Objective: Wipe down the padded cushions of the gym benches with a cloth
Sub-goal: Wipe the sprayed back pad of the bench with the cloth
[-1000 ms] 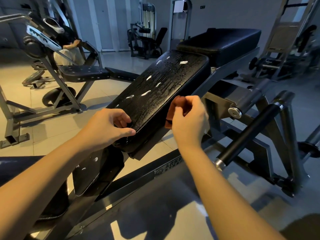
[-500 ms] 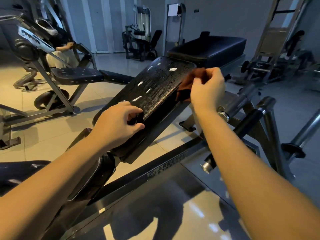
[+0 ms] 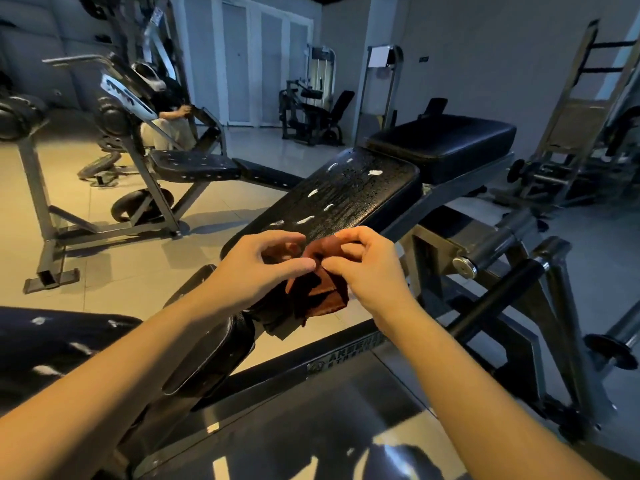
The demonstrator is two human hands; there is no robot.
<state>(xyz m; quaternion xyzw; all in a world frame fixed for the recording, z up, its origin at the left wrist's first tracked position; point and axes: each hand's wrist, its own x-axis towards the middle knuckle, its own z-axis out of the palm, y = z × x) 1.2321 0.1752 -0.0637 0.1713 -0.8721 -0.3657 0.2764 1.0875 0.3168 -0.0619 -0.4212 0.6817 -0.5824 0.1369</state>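
Observation:
A sloping black padded cushion (image 3: 349,195) of a gym bench lies ahead, its surface wet with droplets and white streaks. A thicker black cushion (image 3: 446,140) sits behind it. Over the sloping pad's near end, both hands hold a rust-brown cloth (image 3: 322,289) that hangs folded below them. My left hand (image 3: 256,265) pinches its upper left part between thumb and fingers. My right hand (image 3: 367,268) pinches the upper right part. Another dark pad (image 3: 59,344) with pale streaks lies at the lower left.
The bench's steel frame (image 3: 346,358) crosses below the hands. A black roller bar (image 3: 498,296) and metal posts stand at the right. Another bench machine (image 3: 187,168) stands on the tiled floor at the left, with a seated person (image 3: 169,126) behind it. More machines line the back wall.
My right hand drew the cloth back from the pad's far right edge to its near end. My left hand left the pad's edge and took hold of the cloth.

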